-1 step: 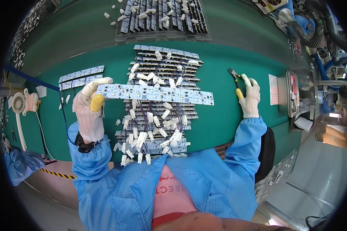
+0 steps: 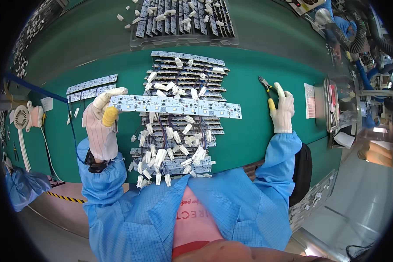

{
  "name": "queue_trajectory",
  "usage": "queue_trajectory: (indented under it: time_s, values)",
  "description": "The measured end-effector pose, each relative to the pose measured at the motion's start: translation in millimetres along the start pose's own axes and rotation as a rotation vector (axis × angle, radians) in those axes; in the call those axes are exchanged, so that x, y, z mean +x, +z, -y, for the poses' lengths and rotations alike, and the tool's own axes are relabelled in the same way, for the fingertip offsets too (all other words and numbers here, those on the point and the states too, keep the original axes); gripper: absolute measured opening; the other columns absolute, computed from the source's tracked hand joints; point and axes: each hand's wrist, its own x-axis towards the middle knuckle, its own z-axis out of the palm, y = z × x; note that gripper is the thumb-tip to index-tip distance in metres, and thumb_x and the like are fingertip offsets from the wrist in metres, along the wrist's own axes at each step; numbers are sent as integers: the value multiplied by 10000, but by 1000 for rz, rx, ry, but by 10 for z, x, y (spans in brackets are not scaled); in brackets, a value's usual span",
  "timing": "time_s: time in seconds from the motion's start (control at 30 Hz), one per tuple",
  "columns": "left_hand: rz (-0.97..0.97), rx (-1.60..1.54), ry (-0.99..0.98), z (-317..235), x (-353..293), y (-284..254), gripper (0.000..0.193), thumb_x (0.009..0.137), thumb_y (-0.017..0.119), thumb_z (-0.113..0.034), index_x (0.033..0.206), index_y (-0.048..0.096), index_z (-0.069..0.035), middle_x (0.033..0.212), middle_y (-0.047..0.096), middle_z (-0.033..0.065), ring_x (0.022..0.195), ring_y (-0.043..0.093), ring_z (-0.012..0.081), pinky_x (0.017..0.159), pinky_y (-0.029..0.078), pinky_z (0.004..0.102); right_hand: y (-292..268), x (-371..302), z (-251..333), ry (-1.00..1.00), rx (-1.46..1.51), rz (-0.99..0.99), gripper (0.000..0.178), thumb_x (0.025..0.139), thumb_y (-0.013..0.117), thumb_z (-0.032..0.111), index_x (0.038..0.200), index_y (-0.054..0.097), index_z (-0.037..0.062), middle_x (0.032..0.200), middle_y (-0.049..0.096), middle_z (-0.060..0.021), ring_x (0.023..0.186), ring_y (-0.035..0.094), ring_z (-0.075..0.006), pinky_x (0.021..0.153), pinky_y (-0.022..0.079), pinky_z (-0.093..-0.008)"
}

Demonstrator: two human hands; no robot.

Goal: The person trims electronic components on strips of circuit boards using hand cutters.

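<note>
My left hand (image 2: 101, 124), in a white glove with a yellow-covered thumb, pinches the left end of a long white LED circuit board strip (image 2: 179, 106). The strip is level above a stack of similar boards (image 2: 187, 78) with dark wires and white plug connectors (image 2: 199, 155). My right hand (image 2: 282, 109), gloved the same way, is at the right on the green mat. Its fingers are apart, beside a pair of small cutting pliers (image 2: 265, 84) with black and yellow handles. The fingertips are close to the handles; whether they touch is hard to see.
Two more strips (image 2: 91, 82) are at the left. A plastic tray (image 2: 183, 42) of wired boards stands at the back. At the right are a label sheet (image 2: 310, 101) and a metal box (image 2: 331, 105). A small fan (image 2: 22, 117) and a blue cord (image 2: 36, 89) are at the left.
</note>
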Motion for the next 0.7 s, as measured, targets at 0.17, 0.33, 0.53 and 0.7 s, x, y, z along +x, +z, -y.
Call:
queue_trajectory:
  time_s: [0.17,0.33,0.53,0.7]
  values:
    - [-107,-58,146,146,-3,137,286,917,592,-287,1053,657,-43,851,644,-1,562,403,16,467,288,182,-307,70,375,-70,659,3,211,918,505,117,1116,544,55,924,546,-130,818,549,-290,733,453,-366]
    - [10,-307,-131,-6,-9,56,393,866,666,-329,1095,625,-12,883,691,58,582,443,13,480,291,159,-1035,72,866,-367,779,59,538,747,685,519,1018,572,68,916,550,-76,781,536,-221,684,425,-323]
    - [44,-385,-100,26,-28,45,487,831,686,-394,1105,618,3,933,699,89,655,532,31,509,325,161,-1131,83,898,-480,482,-35,573,696,732,499,1067,564,96,983,549,-62,818,538,-223,748,406,-340]
    - [73,-378,-82,7,-28,19,508,817,693,-401,1108,614,8,947,693,100,741,588,63,562,382,166,-1127,93,926,-510,455,-32,582,694,734,493,1087,562,99,992,550,-57,811,537,-219,760,404,-345]
